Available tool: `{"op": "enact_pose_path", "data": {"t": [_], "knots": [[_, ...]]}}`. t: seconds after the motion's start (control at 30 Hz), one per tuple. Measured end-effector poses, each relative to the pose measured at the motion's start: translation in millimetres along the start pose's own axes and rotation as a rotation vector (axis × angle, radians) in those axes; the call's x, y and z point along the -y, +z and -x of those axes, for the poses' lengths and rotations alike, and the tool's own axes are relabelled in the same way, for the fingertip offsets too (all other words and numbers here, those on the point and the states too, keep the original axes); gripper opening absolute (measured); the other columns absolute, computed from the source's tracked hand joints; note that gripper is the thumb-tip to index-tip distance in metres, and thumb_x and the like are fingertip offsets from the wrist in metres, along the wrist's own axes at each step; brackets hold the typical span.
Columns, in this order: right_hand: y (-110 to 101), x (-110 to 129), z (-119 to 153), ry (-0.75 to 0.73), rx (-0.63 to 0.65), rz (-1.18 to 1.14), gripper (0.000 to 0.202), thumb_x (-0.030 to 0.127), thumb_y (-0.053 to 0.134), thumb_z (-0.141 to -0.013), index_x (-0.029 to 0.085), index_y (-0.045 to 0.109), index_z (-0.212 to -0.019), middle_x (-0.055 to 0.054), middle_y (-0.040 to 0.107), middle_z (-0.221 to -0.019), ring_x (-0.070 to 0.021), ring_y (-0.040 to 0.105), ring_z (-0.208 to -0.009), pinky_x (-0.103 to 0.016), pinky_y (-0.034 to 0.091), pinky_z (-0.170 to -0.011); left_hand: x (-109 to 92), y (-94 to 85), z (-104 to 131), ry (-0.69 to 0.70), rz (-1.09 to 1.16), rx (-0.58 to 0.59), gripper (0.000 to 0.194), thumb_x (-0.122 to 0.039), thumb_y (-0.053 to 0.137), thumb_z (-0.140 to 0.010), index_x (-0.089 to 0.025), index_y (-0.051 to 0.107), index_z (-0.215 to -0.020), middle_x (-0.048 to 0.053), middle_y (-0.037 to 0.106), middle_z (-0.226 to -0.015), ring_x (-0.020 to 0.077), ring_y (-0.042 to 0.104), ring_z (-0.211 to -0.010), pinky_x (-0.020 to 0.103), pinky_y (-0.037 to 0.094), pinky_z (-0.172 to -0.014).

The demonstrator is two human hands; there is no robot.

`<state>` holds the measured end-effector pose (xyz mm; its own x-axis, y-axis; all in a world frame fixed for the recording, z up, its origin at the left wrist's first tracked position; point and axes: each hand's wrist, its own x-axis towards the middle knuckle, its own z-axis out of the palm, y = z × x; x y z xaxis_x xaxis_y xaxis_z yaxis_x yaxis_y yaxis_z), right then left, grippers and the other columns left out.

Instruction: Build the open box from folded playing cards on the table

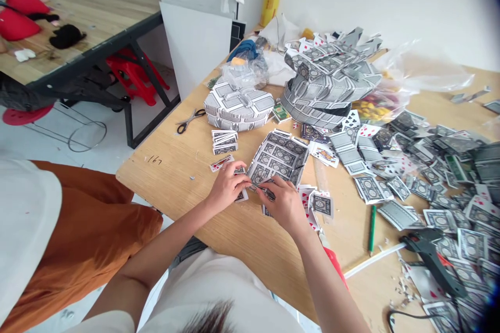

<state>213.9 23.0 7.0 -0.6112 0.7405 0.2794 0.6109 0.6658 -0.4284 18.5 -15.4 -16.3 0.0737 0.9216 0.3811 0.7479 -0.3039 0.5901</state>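
some dark hair (pixel 211 320) is closest, over the white shirt (pixel 230 291) of the person at the table (pixel 187 161). the left hand (pixel 226 187) has its thumb and finger pinched on a small card piece (pixel 255 186), and the right hand (pixel 285 203) pinches it from the other side. fingers hide much of it, so i can't tell if it is joined to the card sheet (pixel 273 158). that sheet, made of gray cards in rows, lies flat just past both hands.

the step looks like folding or fitting the small piece at the near edge. i think the next move needs both hands to keep a light, steady pinch so the piece lines up and does not bend.

left of the sheet sits a little pile of folded cards (pixel 224 141), with scissors (pixel 191 120) farther out. behind is a gray card box (pixel 239 106), and a bigger card shape (pixel 332 83) stands beside it. to the right are loose cards (pixel 367 190), a green pencil (pixel 372 231) and a glue gun (pixel 433 260).
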Motion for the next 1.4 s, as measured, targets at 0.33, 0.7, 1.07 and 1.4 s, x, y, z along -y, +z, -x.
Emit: {"op": "enact_pose_path", "data": {"t": [0.33, 0.7, 1.07, 1.4], "knots": [[-6, 1, -2, 0.011, -0.024, -0.071, 0.020, 0.030, 0.054, -0.095, 0.020, 0.071, -0.093, -0.003, 0.065, -0.084, -0.0159, 0.059, -0.073, -0.030, 0.042, -0.072, -3, -0.2, 1, -0.146, 0.243, -0.024, 0.019, -0.028, 0.060, -0.089, -0.024, 0.069, -0.105, 0.009, 0.054, -0.121, 0.0218, 0.053, -0.115, 0.041, 0.043, -0.102], [-1, 25, -29, -0.239, -0.112, 0.020, 0.023, 0.018, 0.045, -0.099, 0.019, 0.068, -0.102, -0.006, 0.070, -0.101, -0.0161, 0.063, -0.088, -0.032, 0.043, -0.084, -18, -31.2, -19, -0.679, 0.934, -0.018, 0.046, -0.043, 0.072, -0.079, -0.012, 0.065, -0.113, 0.013, 0.071, -0.110, 0.0239, 0.068, -0.099, 0.039, 0.054, -0.089], [-7, 29, -29, -0.243, 0.073, 0.186, 0.027, 0.011, 0.038, -0.097, 0.016, 0.065, -0.101, -0.008, 0.065, -0.099, -0.0192, 0.057, -0.084, -0.034, 0.040, -0.086, -20, -30.7, -27, -0.785, 1.082, 0.025, 0.054, -0.034, 0.083, -0.067, -0.014, 0.066, -0.114, 0.009, 0.071, -0.100, 0.0198, 0.068, -0.090, 0.033, 0.055, -0.083], [-7, 25, -17, -0.053, 0.053, -0.021, 0.041, 0.005, 0.033, -0.092, 0.018, 0.045, -0.129, -0.012, 0.063, -0.112, -0.0216, 0.062, -0.098, -0.033, 0.049, -0.081, -8, -32.2, -28, -0.634, 0.892, 0.037, 0.046, -0.042, 0.071, -0.079, -0.015, 0.063, -0.116, 0.010, 0.069, -0.108, 0.0219, 0.068, -0.097, 0.034, 0.054, -0.085]]}}
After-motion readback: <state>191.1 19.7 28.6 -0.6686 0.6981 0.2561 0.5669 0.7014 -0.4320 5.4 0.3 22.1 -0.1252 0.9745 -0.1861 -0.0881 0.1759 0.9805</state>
